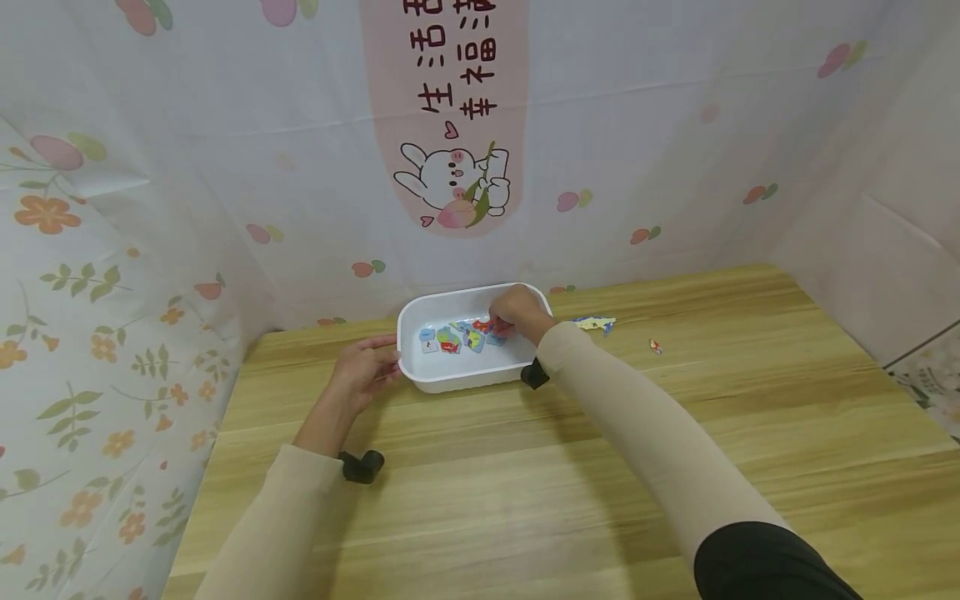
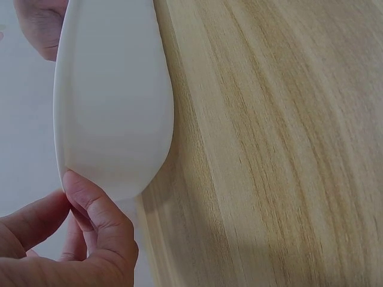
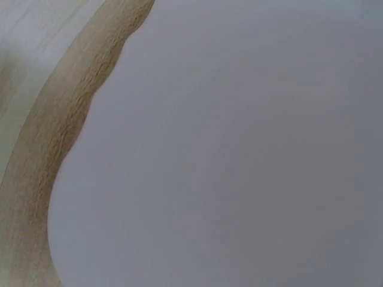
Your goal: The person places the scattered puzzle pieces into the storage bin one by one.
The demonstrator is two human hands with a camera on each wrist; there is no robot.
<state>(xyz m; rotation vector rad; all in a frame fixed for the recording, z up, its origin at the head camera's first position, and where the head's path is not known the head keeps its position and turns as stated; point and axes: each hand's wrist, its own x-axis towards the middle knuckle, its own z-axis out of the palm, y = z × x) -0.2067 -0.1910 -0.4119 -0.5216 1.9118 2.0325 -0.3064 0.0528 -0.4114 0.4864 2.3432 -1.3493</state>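
A white plastic tray (image 1: 465,379) stands near the back of the table, with several small colourful flat pieces (image 1: 450,340) in it, patterned in blue, yellow, green and red. My left hand (image 1: 365,367) is at the tray's left end; in the left wrist view its thumb and fingers pinch the rim. Over the right end, my right hand (image 1: 519,311) reaches inside with curled fingers, its fingertips down among the pieces. I cannot tell whether they hold one. The tray's white wall (image 3: 215,155) fills most of the right wrist view, where the right fingers are hidden.
Right of the tray, a yellow and blue piece (image 1: 595,323) lies on the wooden table (image 1: 480,483), partly behind the right forearm. A smaller red and white piece (image 1: 656,347) lies farther right. A printed cloth (image 1: 300,167) hangs close behind the tray.
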